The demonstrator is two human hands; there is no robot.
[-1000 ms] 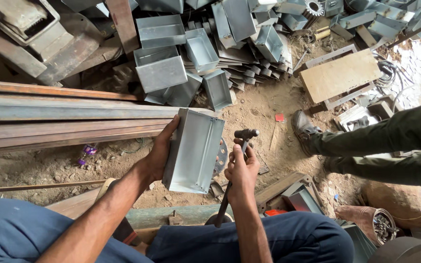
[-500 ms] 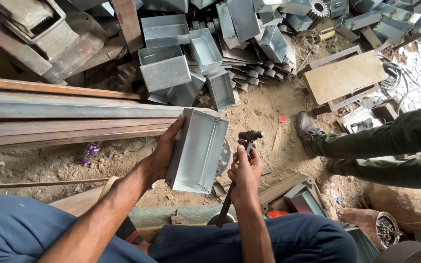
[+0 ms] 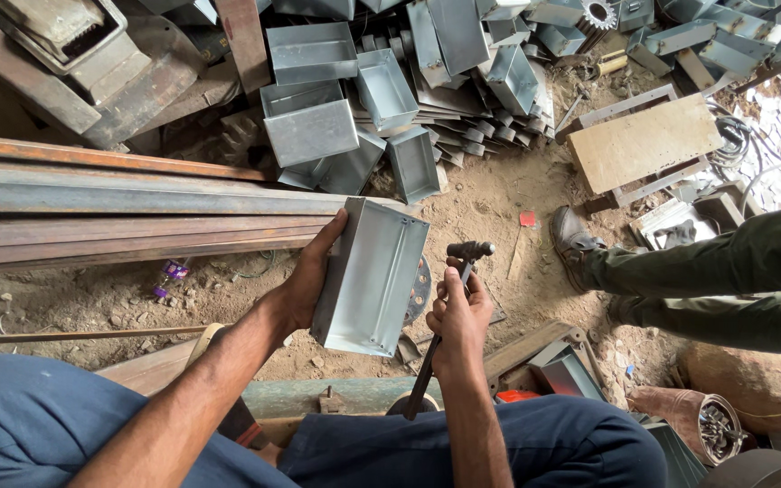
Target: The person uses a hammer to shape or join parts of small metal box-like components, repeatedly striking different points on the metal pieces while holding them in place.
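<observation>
Tray and hammer, 2 hands busy
Left hand [image 3: 305, 289] grips the steel tray [image 3: 371, 276] by its left wall, tilted above the dirt; right hand [image 3: 459, 312] is closed round the hammer [image 3: 449, 307] just beside it.

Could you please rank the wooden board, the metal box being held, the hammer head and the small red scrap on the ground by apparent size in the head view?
1. Metal box, though nearness enlarges it
2. Wooden board
3. Hammer head
4. Red scrap
</observation>
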